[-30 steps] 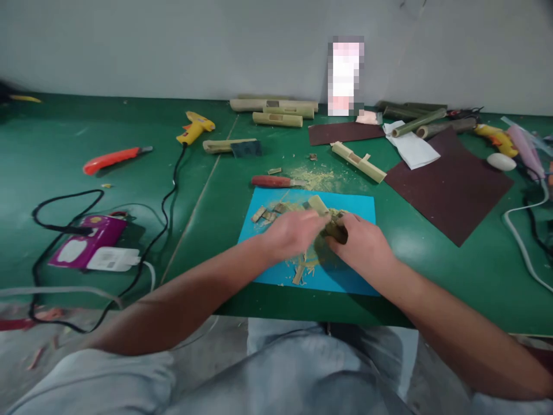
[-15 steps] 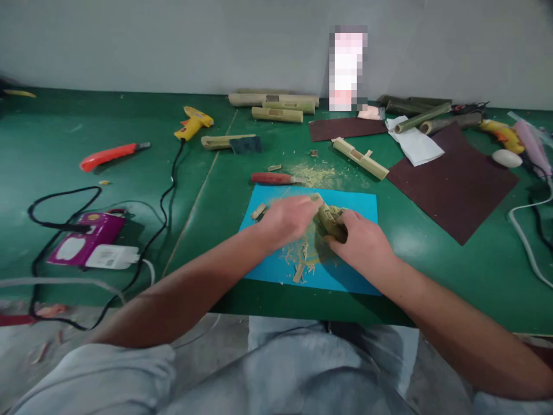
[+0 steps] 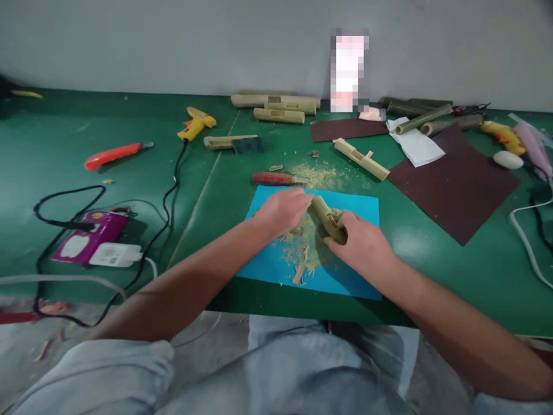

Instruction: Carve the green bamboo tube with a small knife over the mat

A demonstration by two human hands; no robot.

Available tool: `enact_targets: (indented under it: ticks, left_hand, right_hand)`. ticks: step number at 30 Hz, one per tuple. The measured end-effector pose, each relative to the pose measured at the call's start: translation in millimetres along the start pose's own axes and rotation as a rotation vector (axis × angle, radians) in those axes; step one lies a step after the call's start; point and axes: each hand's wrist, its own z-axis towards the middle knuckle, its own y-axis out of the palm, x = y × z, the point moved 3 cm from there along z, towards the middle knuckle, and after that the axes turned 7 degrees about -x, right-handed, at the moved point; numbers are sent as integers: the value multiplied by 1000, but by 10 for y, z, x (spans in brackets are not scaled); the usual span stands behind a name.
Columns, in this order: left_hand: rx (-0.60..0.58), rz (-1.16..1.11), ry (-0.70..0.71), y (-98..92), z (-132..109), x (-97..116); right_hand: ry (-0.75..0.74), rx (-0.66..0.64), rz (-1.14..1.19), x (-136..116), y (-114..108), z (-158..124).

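A short bamboo tube (image 3: 325, 217) with an opening cut in its side slants over the blue sheet (image 3: 363, 276). My right hand (image 3: 363, 239) is closed round its lower right end, the thumb at its near side. At the tube's upper left end is my left hand (image 3: 285, 210), its fingers drawn together in a pinch. What they hold, if anything, is hidden. Below the tube, pale shavings and a small bamboo strip (image 3: 299, 272) lie on the sheet. Just beyond the left hand is a red-handled blade tool (image 3: 274, 178), lying on the green table (image 3: 207, 230).
More bamboo tubes (image 3: 279, 116) lie at the back, and a cut one (image 3: 360, 159) lies beyond my right hand. A yellow glue gun (image 3: 196, 124), orange knife (image 3: 114, 155) and purple power strip (image 3: 97, 236) with cords are leftward. Brown sheets (image 3: 458, 190) and a white egg-shaped thing (image 3: 507, 159) are rightward.
My left hand has shifted slightly left and up, off the tube's upper part, so more of the tube shows. The right hand keeps its hold on the tube.
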Motion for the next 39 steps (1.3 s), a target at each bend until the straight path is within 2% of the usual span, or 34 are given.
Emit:
enact_targets:
  ticks: [6, 13, 18, 22, 26, 29, 33, 37, 39]
  left_hand:
    - [145, -33, -6, -116, -32, 11]
    - [48, -26, 81, -55, -22, 146]
    - [-75, -19, 180, 8, -48, 260]
    - [1, -4, 104, 16, -40, 216]
    - [-27, -52, 150, 47, -38, 215]
    - [24, -41, 100, 25, -39, 211]
    - [-69, -46, 141, 25, -45, 239]
    - [-11, -49, 100, 7, -49, 229]
    - [-44, -71, 136, 29, -51, 249]
  right_hand:
    - [-13, 3, -27, -7, 0, -11]
    - [-10, 1, -42, -1, 0, -2]
    - [-4, -19, -47, -10, -8, 1]
    - [14, -18, -39, -8, -14, 2]
    - [-1, -22, -34, -14, -10, 3]
    - [3, -6, -29, -8, -7, 4]
    - [-1, -13, -30, 3, 1, 5]
    - [4, -3, -24, 10, -3, 8]
    - [11, -12, -26, 9, -3, 10]
